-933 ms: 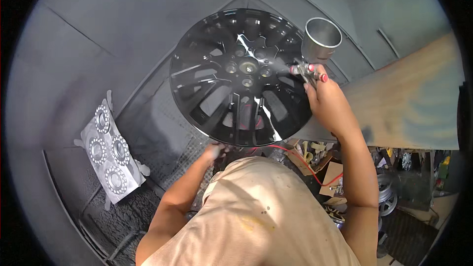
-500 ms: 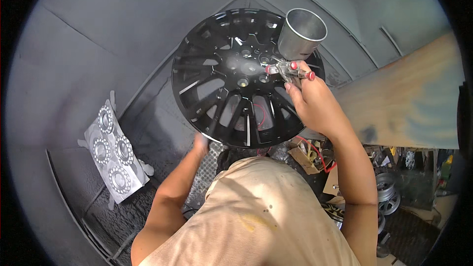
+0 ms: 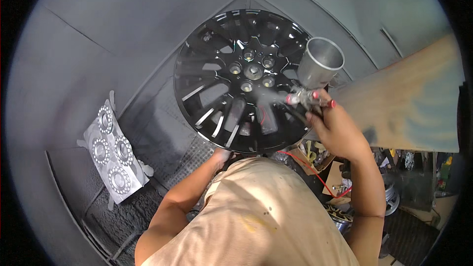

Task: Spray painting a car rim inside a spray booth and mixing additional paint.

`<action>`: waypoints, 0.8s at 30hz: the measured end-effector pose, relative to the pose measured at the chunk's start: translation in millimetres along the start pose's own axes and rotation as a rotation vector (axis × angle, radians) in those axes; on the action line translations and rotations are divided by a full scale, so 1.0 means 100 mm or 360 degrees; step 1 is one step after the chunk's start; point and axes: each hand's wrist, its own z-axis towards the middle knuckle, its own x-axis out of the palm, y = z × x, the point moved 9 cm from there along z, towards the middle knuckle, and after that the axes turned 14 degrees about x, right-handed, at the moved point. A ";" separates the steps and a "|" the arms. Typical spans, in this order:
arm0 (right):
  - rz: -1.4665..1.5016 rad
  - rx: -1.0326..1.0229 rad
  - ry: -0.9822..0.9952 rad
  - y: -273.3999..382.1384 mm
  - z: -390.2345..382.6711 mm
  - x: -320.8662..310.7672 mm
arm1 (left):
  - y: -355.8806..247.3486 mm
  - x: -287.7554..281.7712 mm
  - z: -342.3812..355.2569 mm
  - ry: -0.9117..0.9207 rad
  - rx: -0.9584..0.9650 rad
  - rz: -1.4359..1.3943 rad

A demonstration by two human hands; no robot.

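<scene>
A glossy black multi-spoke wheel rim (image 3: 253, 72) lies face up in front of me. My right hand (image 3: 342, 130) is closed around the handle of a spray gun (image 3: 304, 97) with red knobs, held over the wheel's right side. An open grey metal cup (image 3: 320, 64) is fixed on top of the gun. Pale mist spreads leftward from the nozzle across the spokes. My left hand (image 3: 223, 154) is at the wheel's near edge, touching or just under it; its fingers are hidden there.
At left, a sheet-covered board (image 3: 106, 167) carries several silver ring-shaped parts. Grey walls (image 3: 148, 10) enclose the far side. A paint-stained panel (image 3: 409, 103) stands at right. Below it are a cardboard box (image 3: 315, 160), a red hose (image 3: 325, 187) and a silver wheel (image 3: 391, 201).
My right hand and the spray gun have moved right and nearer to me. The wheel has turned a little, and my left hand has shifted right along its near edge.
</scene>
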 end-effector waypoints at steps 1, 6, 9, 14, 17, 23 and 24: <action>0.0051 -0.0063 0.0083 0.11 -0.06 0.06 | 0.00 0.00 -0.03 -0.0072 -0.0040 -0.0084; 0.0080 -0.0353 0.0265 0.36 -0.06 0.49 | 0.14 0.10 0.10 -0.0219 0.0034 -0.0227; 0.0047 -0.0408 0.0252 0.52 0.11 0.71 | 0.17 -0.03 0.12 -0.0295 0.0062 -0.0294; -0.0026 -0.0388 0.0173 0.83 0.41 0.82 | 0.29 -0.74 0.55 -0.0430 0.0189 -0.0171; 0.0152 -0.0587 -0.0026 0.85 0.57 0.73 | -0.57 -0.88 0.61 -0.0541 0.0498 -0.0455; 0.0040 -0.0558 -0.0034 1.03 0.74 0.76 | -0.33 -1.02 0.72 -0.0714 0.0817 -0.0311; 0.0046 -0.0522 0.0007 1.08 0.75 0.76 | -0.13 -1.00 0.68 -0.0810 0.0867 -0.0307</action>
